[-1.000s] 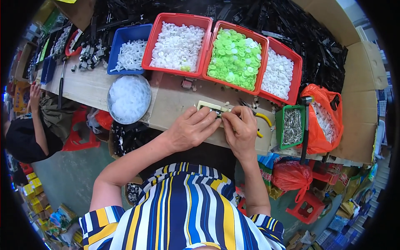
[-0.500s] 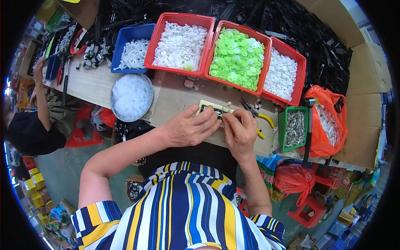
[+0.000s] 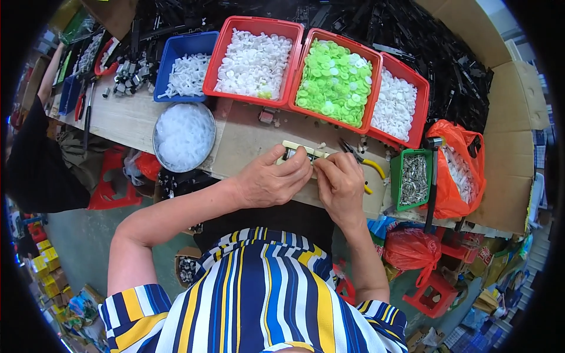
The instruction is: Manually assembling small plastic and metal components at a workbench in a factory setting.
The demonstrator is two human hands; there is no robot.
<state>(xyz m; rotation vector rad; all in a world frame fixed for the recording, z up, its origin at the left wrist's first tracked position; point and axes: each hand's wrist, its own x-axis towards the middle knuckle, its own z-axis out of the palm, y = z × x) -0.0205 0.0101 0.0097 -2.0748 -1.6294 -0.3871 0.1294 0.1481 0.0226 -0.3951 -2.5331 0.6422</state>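
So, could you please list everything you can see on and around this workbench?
red trays: three, back of bench, holding white, green and white small parts
blue tray: one, left of the red trays, white parts
metal bowl: one, silver, bench left, white parts
green box: one, bench right, metal pins
orange bag: one, far right
pliers: one, yellow handles, beside the right hand
cream block: one, under both hands
left hand: on the block
right hand: on the block
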